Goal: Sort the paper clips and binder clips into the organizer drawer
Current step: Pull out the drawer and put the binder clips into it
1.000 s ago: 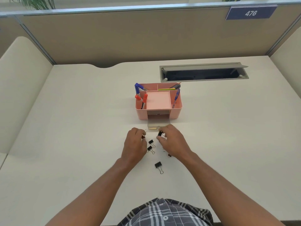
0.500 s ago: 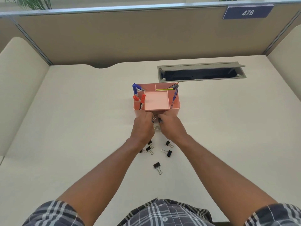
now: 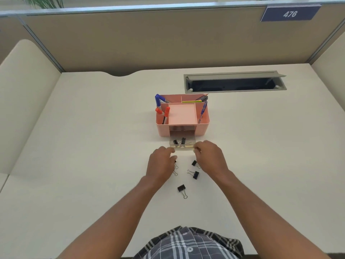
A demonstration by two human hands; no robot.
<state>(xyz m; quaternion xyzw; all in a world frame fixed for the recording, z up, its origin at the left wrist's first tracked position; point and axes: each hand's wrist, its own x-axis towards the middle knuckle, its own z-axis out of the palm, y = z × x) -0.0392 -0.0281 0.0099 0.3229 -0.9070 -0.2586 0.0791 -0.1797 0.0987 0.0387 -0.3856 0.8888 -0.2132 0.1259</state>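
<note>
The pink desk organizer (image 3: pixel 202 128) stands mid-desk with its clear drawer (image 3: pixel 186 148) pulled out toward me. Two black binder clips (image 3: pixel 183 141) lie inside the drawer. My left hand (image 3: pixel 161 163) hovers just in front of the drawer's left corner, fingers loosely curled and holding nothing. My right hand (image 3: pixel 211 157) is at the drawer's front right corner, fingers also curled and empty. Between my hands lie loose binder clips (image 3: pixel 195 174) on the desk, another clip (image 3: pixel 181 188) sits nearer me, and wire handles of more clips (image 3: pixel 175 166) poke out from under my left hand.
Markers (image 3: pixel 158 100) and pens (image 3: pixel 204 109) stand in the organizer's top compartments. A grey cable hatch (image 3: pixel 280 87) is open at the back right of the white desk (image 3: pixel 84 146). Partition walls (image 3: pixel 149 40) enclose the desk on three sides.
Both hands carried clips from the desk up to the drawer, let them go there, and have pulled back toward me. Two clips now lie in the drawer.
</note>
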